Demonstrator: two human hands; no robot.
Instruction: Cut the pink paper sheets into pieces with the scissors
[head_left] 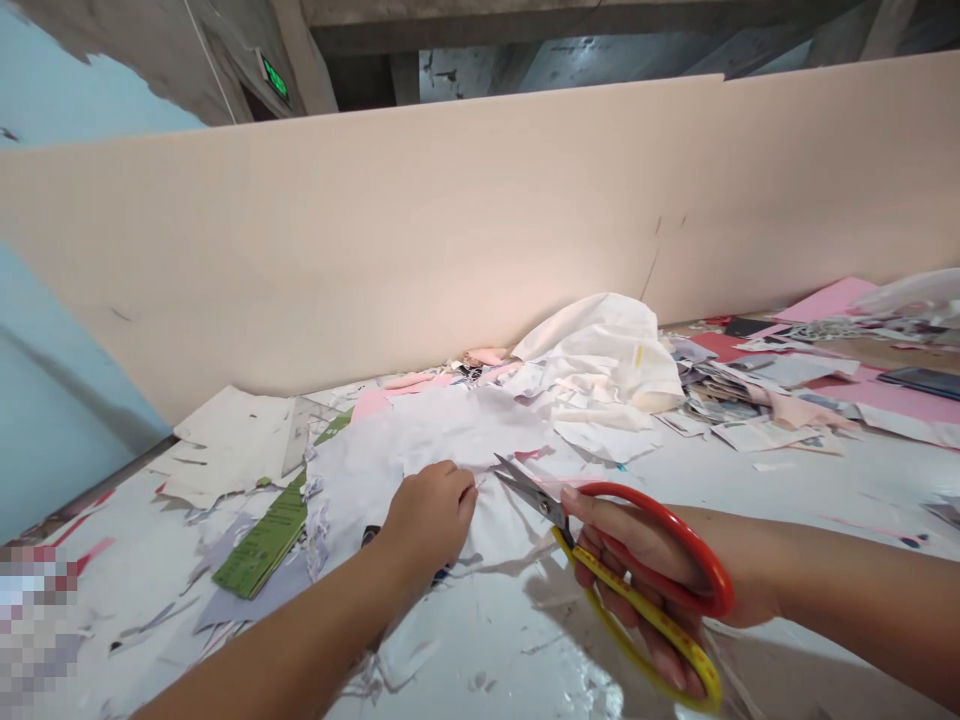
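My right hand holds a pair of scissors with one red and one yellow handle. The fingers pass through the loops, and the slightly parted blades point up and left toward white cloth. On that cloth rests my left hand, its fingers curled down and closed on the fabric close to the blade tips. The cloth lies spread over the table, with a frayed left edge. Beneath the left wrist, a small dark item is mostly covered.
A crumpled white cloth heap lies behind the hands. Folded green printed material is at left, beside white scraps. Paper and fabric scraps and a dark flat device are at right. A beige partition stands behind.
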